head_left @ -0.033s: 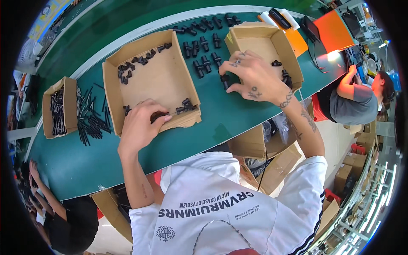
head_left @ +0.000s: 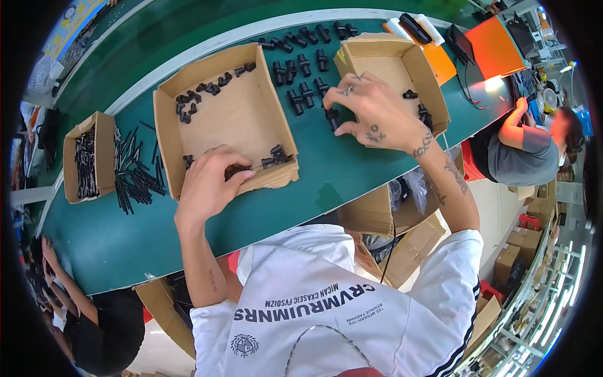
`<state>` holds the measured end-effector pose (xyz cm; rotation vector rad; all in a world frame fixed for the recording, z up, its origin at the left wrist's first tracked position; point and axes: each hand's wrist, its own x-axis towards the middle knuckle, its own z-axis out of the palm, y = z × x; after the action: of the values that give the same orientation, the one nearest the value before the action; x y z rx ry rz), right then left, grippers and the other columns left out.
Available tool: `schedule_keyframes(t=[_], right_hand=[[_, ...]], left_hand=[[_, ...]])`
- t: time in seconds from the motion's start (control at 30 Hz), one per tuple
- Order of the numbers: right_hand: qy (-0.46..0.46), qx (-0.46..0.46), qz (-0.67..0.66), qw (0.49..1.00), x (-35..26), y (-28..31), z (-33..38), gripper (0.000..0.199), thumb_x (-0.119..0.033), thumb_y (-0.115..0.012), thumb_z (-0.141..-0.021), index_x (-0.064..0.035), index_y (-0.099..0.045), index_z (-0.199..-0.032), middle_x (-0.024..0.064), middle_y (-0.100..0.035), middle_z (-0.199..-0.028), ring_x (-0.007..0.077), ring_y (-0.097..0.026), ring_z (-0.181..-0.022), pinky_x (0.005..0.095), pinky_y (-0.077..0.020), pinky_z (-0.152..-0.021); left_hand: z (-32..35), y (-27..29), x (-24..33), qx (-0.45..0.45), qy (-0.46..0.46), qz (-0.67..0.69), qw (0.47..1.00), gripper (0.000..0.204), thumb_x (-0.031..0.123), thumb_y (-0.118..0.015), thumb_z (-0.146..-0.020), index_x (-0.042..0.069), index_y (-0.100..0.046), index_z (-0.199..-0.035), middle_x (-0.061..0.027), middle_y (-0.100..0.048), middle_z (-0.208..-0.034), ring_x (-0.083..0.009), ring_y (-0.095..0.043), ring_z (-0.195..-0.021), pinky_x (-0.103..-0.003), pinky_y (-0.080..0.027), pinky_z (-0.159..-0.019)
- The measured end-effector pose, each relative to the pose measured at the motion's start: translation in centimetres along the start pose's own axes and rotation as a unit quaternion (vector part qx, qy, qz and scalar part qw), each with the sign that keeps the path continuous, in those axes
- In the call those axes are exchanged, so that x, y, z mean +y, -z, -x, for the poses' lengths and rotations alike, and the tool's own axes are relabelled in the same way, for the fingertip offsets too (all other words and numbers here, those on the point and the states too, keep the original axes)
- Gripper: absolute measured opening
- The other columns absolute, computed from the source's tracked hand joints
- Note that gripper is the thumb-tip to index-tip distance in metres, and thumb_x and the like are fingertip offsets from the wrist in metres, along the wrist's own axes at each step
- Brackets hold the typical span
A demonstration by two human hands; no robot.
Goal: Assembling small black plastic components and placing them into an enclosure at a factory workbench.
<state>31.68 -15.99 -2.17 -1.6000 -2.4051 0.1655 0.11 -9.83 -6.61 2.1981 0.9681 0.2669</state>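
Observation:
My left hand (head_left: 212,181) reaches over the near edge of a large shallow cardboard box (head_left: 226,129). Its fingers and thumb are closed on a black plastic fitting (head_left: 235,171), mostly covered by the hand. More black fittings (head_left: 276,156) lie beside it, and others (head_left: 186,107) sit toward the box's far side. On the green table, my right hand (head_left: 383,119) pinches an upright black plastic fitting (head_left: 331,118) between thumb and forefinger. Just beyond it, similar fittings (head_left: 304,65) stand in rows. The right hand's lower fingers are partly hidden.
A smaller cardboard box (head_left: 384,66) holding a few black parts is behind my right hand. At left, thin black rods (head_left: 138,179) lie scattered by a narrow box (head_left: 108,157) full of rods. An orange box (head_left: 492,47) stands far right. Co-workers sit at both sides.

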Motion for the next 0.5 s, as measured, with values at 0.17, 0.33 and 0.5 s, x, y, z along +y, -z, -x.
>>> schedule_keyframes(t=[0.17, 0.33, 0.5], right_hand=[[-0.050, -0.026, 0.062, 0.997, 3.9, 0.9, -1.5, 0.039, -0.015, -0.082, -0.068, -0.0096, -0.058, -0.099, 0.0107, -0.060, -0.097, 0.0339, -0.058, -0.100, 0.0437, -0.0459, -0.084], [-0.023, -0.042, 0.118, 0.992, 4.7, -0.7, -3.8, 0.038, -0.012, -0.081, -0.066, -0.0094, -0.056, -0.094, 0.0117, -0.057, -0.089, 0.0334, -0.058, -0.095, 0.0438, -0.0456, -0.079], [-0.002, -0.060, 0.168, 0.984, 4.8, -1.5, -4.8, 0.040, -0.012, -0.085, -0.061, -0.0094, -0.059, -0.091, 0.0114, -0.065, -0.083, 0.0297, -0.061, -0.100, 0.0412, -0.0461, -0.085]], left_hand=[[-0.6, 0.5, -0.1, -0.032, 0.023, -0.032, 0.999, 0.015, 0.000, -0.073, -0.075, -0.001, -0.069, -0.090, -0.0125, -0.064, -0.085, -0.0259, -0.063, -0.073, -0.037, -0.049, -0.069], [-0.5, 0.3, -0.8, -0.023, -0.008, -0.031, 0.999, 0.011, -0.002, -0.071, -0.076, -0.002, -0.066, -0.086, -0.0130, -0.064, -0.084, -0.0263, -0.063, -0.072, -0.037, -0.049, -0.067], [-0.3, 0.7, -0.1, 0.012, 0.037, 0.021, 0.999, 0.011, -0.003, -0.071, -0.075, -0.002, -0.065, -0.085, -0.0140, -0.063, -0.080, -0.0268, -0.064, -0.071, -0.036, -0.050, -0.067]])
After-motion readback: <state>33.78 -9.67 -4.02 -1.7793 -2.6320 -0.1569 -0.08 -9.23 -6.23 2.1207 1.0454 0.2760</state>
